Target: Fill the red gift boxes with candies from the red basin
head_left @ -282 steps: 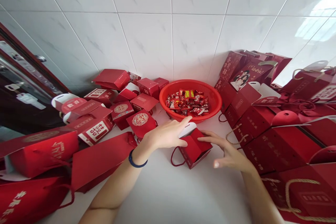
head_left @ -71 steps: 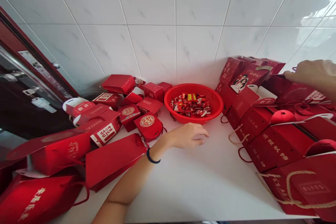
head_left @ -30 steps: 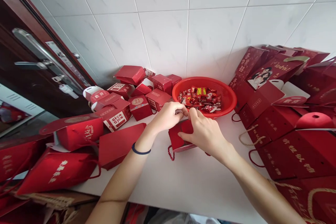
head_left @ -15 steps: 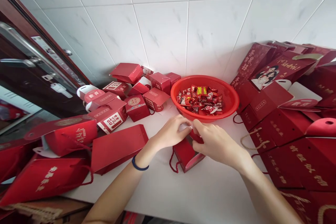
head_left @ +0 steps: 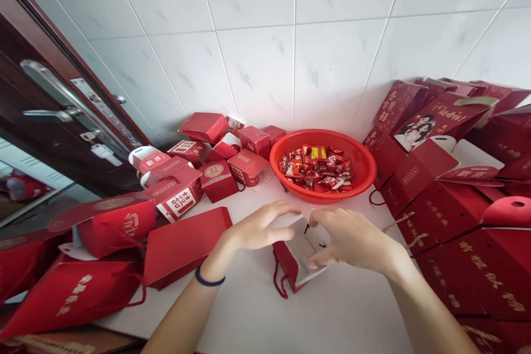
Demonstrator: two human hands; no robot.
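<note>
A small red gift box [head_left: 286,260] stands on the white table before me, its top open and its white inside showing. A twisted red cord handle hangs at its left side. My left hand [head_left: 261,227] is at the box's left rim, thumb and fingers apart. My right hand [head_left: 352,240] is at the right side, thumb and fingers spread over the opening and partly hiding that wall. Whether the fingertips press on the card is hard to tell. Just behind stands a red plastic basket [head_left: 365,168] with wrapped candies [head_left: 319,168] in it.
To the left lie several red gift boxes [head_left: 218,180], a long red box [head_left: 186,243] and a red bag [head_left: 78,293]. Stacked red boxes [head_left: 468,265] rise on the right. A tiled wall [head_left: 253,77] is behind; a door with keys [head_left: 102,149] is at left.
The box's top has come open, showing its white inside. My hands have moved apart from their pinch over it, fingers now spread. The view has tilted up slightly.
</note>
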